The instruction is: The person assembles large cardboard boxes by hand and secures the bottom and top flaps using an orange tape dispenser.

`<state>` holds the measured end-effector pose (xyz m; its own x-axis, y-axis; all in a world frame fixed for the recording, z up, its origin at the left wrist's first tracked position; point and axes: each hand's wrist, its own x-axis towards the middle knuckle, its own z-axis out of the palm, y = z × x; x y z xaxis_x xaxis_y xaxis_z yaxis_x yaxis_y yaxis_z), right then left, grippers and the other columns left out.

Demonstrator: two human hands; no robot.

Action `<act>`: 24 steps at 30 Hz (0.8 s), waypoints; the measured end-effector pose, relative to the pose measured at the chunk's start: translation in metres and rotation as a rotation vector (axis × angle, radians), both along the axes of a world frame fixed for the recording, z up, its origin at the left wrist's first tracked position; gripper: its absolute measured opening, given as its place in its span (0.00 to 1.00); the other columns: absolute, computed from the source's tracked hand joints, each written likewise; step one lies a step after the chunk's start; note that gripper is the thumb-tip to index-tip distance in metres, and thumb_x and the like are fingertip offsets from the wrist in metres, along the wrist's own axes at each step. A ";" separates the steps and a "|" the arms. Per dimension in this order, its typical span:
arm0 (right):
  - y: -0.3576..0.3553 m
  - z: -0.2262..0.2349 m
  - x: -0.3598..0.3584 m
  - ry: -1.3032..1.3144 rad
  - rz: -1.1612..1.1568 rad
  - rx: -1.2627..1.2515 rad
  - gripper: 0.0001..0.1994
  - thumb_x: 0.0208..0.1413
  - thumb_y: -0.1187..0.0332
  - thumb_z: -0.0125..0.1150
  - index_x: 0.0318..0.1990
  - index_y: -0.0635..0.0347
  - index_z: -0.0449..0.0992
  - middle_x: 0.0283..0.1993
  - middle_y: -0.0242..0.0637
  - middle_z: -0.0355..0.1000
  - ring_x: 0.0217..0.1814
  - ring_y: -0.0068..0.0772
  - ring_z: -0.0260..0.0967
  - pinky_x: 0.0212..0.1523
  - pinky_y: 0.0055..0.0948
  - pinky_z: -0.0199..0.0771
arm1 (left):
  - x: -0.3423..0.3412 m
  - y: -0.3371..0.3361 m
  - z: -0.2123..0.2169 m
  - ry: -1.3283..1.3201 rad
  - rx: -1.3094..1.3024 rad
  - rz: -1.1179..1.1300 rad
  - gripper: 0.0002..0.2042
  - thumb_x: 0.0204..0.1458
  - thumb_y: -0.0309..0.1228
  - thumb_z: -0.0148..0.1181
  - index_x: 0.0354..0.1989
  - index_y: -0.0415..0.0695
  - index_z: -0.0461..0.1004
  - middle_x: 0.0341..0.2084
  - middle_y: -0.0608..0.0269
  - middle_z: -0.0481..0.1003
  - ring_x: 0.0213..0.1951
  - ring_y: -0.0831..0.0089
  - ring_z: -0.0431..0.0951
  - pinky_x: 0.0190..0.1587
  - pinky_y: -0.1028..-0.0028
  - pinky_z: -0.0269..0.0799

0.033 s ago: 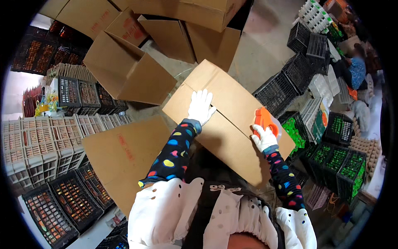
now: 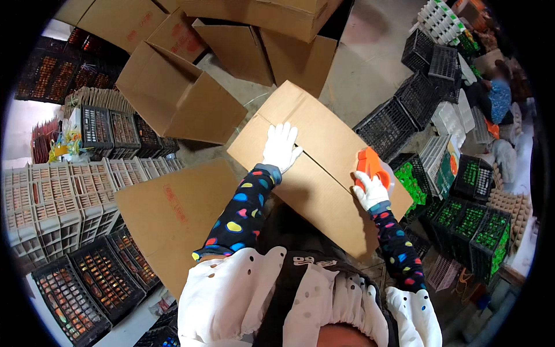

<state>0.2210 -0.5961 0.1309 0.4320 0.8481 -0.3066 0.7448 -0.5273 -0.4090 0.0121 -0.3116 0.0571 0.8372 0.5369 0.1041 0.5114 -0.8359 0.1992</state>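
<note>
In front of me stands a brown cardboard box [image 2: 312, 136], its top flaps folded in and meeting at a dark seam. My left hand [image 2: 281, 147], in a white glove, lies flat on the flaps beside the seam, fingers stretched out. My right hand [image 2: 370, 191], gloved too, grips an orange tape dispenser [image 2: 373, 163] over the right part of the box. A roll of clear tape shows at the dispenser's right side. The palm side of my right hand is hidden.
Open cardboard boxes [image 2: 179, 98] stand beyond and to the left; a flat-sided carton [image 2: 176, 214] is nearer. Pale crates [image 2: 52, 196] and black crates [image 2: 87, 283] line the left. Black crates [image 2: 384, 130], some with green contents [image 2: 410, 182], stand at right. Another person [image 2: 497, 101] is far right.
</note>
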 end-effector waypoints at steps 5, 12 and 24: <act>0.021 0.016 -0.005 0.268 -0.123 0.271 0.28 0.57 0.63 0.60 0.67 0.49 0.67 0.59 0.54 0.71 0.62 0.54 0.69 0.63 0.41 0.69 | -0.003 0.002 -0.004 -0.049 0.007 -0.007 0.34 0.53 0.47 0.63 0.64 0.39 0.66 0.63 0.42 0.65 0.65 0.44 0.63 0.70 0.45 0.52; 0.125 0.005 -0.048 0.945 -0.367 0.536 0.32 0.61 0.70 0.59 0.72 0.65 0.59 0.71 0.45 0.63 0.71 0.34 0.61 0.68 0.29 0.63 | -0.007 0.011 0.002 -0.079 -0.047 -0.012 0.31 0.53 0.44 0.64 0.63 0.41 0.69 0.59 0.46 0.69 0.61 0.48 0.67 0.68 0.48 0.55; 0.153 -0.027 -0.056 0.921 -0.270 0.300 0.30 0.59 0.67 0.67 0.67 0.67 0.67 0.61 0.43 0.73 0.61 0.28 0.70 0.62 0.28 0.69 | -0.032 0.048 -0.013 -0.405 -0.101 -0.137 0.23 0.49 0.26 0.62 0.56 0.39 0.74 0.46 0.53 0.76 0.51 0.55 0.74 0.63 0.60 0.66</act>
